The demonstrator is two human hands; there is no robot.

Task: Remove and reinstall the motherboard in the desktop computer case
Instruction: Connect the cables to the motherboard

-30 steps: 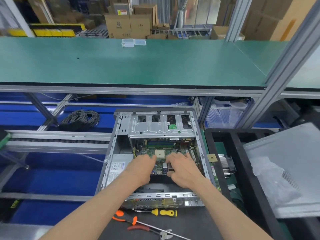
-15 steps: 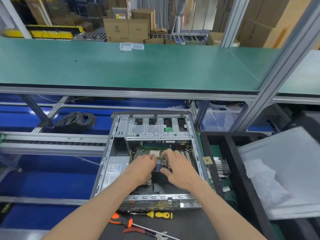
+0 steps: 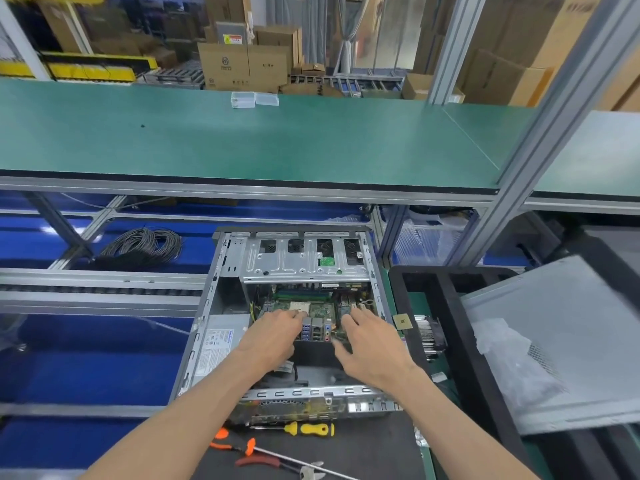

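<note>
1. Reaching into the open computer case (image 3: 207,306) with both hands here. The case lies on its side on the dark mat, open side up, and the motherboard (image 3: 320,310) is inside it, tucked partly under the silver drive cage (image 3: 304,263) at the far end.
2. Left hand (image 3: 273,336) is on the left end of the board, fingers curled down over the edge next to the block of rear ports (image 3: 317,330). Looks like it's gripping that edge, though the fingertips are hidden, so can't swear to it.
3. Right hand (image 3: 372,348) is on the right end, fingers spread and laid on top of the board and thumb sticking out toward the ports. Can't tell if it's really clamping the board or just resting on it.
4. The near edge of the board with the ports looks tilted up off the case floor, and the space under it is dark.
5. The grey power supply (image 3: 221,344) with its label sits in the case's left side.
6. In front of the case: a yellow-handled screwdriver (image 3: 304,428), and orange-handled pliers (image 3: 242,448) just beside it.
7. Off to the right there's a black tray (image 3: 446,306) with a finned heatsink (image 3: 427,336) in it, a little square CPU chip (image 3: 402,321) on its rim, and the grey side panel (image 3: 571,341) leaning across it.
8. A coil of black cable (image 3: 145,244) sits on the blue surface to the left.
</note>
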